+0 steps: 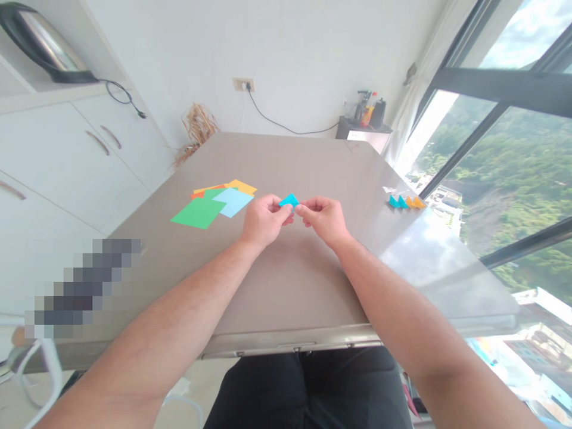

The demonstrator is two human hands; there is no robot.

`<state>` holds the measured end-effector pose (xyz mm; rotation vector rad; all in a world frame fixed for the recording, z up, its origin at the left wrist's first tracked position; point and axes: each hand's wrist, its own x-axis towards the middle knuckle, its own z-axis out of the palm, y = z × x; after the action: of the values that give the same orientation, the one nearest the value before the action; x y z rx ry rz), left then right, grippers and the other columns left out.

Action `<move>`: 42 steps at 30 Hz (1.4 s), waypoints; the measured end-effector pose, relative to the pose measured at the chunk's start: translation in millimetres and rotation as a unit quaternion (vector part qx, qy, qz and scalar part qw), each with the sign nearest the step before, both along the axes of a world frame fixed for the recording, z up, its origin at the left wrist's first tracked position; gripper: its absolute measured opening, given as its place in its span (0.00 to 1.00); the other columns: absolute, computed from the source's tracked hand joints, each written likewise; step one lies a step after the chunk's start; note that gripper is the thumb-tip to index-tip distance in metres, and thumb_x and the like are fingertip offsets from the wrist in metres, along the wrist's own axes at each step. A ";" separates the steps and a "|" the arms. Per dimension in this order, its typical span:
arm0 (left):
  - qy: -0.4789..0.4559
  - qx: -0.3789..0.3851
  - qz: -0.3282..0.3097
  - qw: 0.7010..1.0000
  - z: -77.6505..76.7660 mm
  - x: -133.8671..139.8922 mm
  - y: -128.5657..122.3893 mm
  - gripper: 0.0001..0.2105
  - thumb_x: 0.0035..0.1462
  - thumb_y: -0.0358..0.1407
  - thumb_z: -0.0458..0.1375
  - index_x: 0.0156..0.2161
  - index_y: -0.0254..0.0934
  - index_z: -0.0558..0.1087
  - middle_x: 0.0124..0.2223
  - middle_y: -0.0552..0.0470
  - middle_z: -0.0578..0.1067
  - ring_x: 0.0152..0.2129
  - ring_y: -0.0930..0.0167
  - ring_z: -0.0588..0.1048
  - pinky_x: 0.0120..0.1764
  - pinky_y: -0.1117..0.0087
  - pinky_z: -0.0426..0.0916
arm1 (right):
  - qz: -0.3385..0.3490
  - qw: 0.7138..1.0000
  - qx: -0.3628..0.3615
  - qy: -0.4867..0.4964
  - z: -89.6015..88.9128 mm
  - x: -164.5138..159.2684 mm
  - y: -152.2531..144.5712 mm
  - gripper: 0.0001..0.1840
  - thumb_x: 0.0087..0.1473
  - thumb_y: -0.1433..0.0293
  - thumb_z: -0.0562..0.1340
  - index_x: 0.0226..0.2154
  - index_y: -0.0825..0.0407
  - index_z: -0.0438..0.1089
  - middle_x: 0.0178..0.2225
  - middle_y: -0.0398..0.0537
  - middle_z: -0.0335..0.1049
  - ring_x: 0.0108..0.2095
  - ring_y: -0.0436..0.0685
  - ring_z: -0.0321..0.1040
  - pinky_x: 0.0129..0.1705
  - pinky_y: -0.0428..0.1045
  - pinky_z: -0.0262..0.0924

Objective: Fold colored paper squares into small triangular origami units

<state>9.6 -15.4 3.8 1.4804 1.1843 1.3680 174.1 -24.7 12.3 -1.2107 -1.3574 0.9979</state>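
Observation:
A small piece of folded blue paper [289, 200] is held above the middle of the table, its peak pointing away from me. My left hand [264, 220] pinches its left side between thumb and fingers. On the right side, my right hand [325, 219] grips it the same way. Left of my hands lie loose paper sheets: a green sheet [199, 213], a light blue sheet [233, 202] and a yellow-orange sheet [243, 186], partly overlapping. Small folded blue paper pieces [397, 202] and folded orange paper pieces [415, 203] stand in a row near the right edge.
The grey-brown table [286, 286] spreads out before me. A pixelated dark object [84, 286] lies at its left edge. Behind the far right corner, a small cabinet [364, 136] carries bottles. A large window [491, 155] borders the right side. A kettle [53, 47] sits on the left shelf.

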 end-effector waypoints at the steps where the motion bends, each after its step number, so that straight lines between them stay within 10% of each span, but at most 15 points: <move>1: 0.030 0.022 0.030 0.999 -0.6 -0.7 0.2 0.09 0.50 0.41 0.66 0.28 0.38 0.74 0.26 0.53 0.78 0.24 0.69 0.77 0.32 0.68 0.71 | -0.009 1.000 0.005 0.000 -0.1 -0.8 -0.2 0.15 0.46 0.58 0.71 0.28 0.52 0.75 0.23 0.44 0.74 0.23 0.50 0.66 0.27 0.47 0.63; 9: 0.184 0.181 0.009 0.966 -3.5 3.7 -6.0 0.08 0.55 0.38 0.63 0.40 0.41 0.80 0.39 0.49 0.80 0.36 0.67 0.77 0.39 0.69 0.70 | 0.044 0.998 0.036 -0.013 -10.0 -2.6 3.8 0.16 0.49 0.56 0.69 0.31 0.52 0.77 0.28 0.44 0.76 0.27 0.51 0.69 0.30 0.47 0.67; 19: -0.025 0.004 -0.036 0.999 -2.6 5.9 0.0 0.08 0.50 0.38 0.65 0.35 0.37 0.75 0.33 0.50 0.79 0.31 0.68 0.78 0.33 0.69 0.73 | 0.048 0.999 -0.012 0.001 -2.2 0.8 1.4 0.12 0.46 0.63 0.70 0.31 0.51 0.72 0.25 0.44 0.76 0.27 0.53 0.74 0.30 0.48 0.69; 42: -0.159 -0.100 -0.082 0.979 2.0 6.4 -0.9 0.09 0.40 0.30 0.65 0.29 0.38 0.70 0.23 0.57 0.75 0.20 0.73 0.73 0.28 0.69 0.69 | 0.094 0.993 0.042 0.064 -8.1 1.7 2.5 0.08 0.47 0.64 0.67 0.30 0.50 0.76 0.23 0.41 0.73 0.24 0.50 0.69 0.30 0.49 0.68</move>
<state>15.9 -16.2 5.8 1.1419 0.9437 1.2754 175.8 -22.2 4.2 -0.9538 -1.4155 1.1190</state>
